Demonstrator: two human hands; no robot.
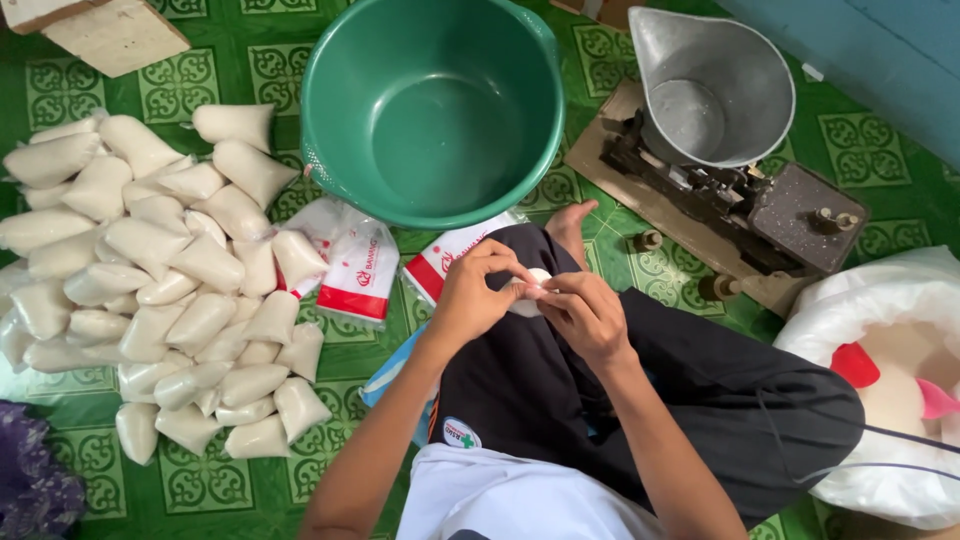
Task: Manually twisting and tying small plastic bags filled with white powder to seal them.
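Covering floor: green patterned mat [200,480]

I sit on the floor [210,490] with my legs crossed, and my two hands meet over my lap, the left hand [470,297] and the right hand [588,315] touching a small bag [527,297] between them. In front of my knees stands a basin [432,105]. To the right of the basin is a scale [745,190] on a board, with a scoop pan [712,85] on it. At my left lies a heap of filled bags [150,270], and flat packets [360,268] lie between this heap and my knee. At my right side stands an open sack [890,370] with a scoop in it.
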